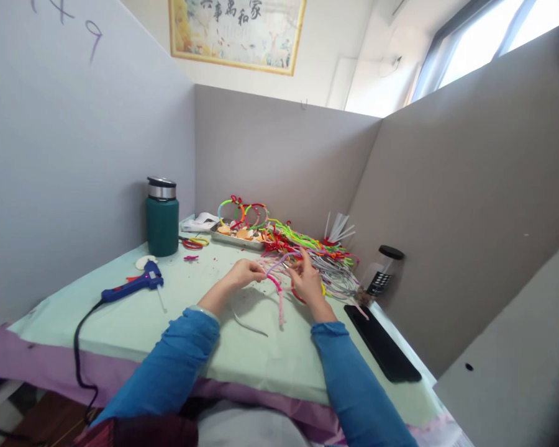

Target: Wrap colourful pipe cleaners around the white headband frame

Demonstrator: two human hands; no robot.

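A pipe cleaner strip, purple, magenta and pale pink, hangs between my hands above the table. My left hand pinches it near where purple meets magenta. Its purple part arches over to my right hand, whose bent fingers close on that end; the exact fingertip contact is partly hidden. The pink end dangles downward. Behind my right hand, part of a red and yellow loop shows. A loose grey pipe cleaner lies on the table below my left hand.
A heap of coloured pipe cleaners lies at the back beside a metal tray. On the left are a blue glue gun, scissors and a green bottle. A black phone and a lidded jar are right. Grey partitions enclose the table.
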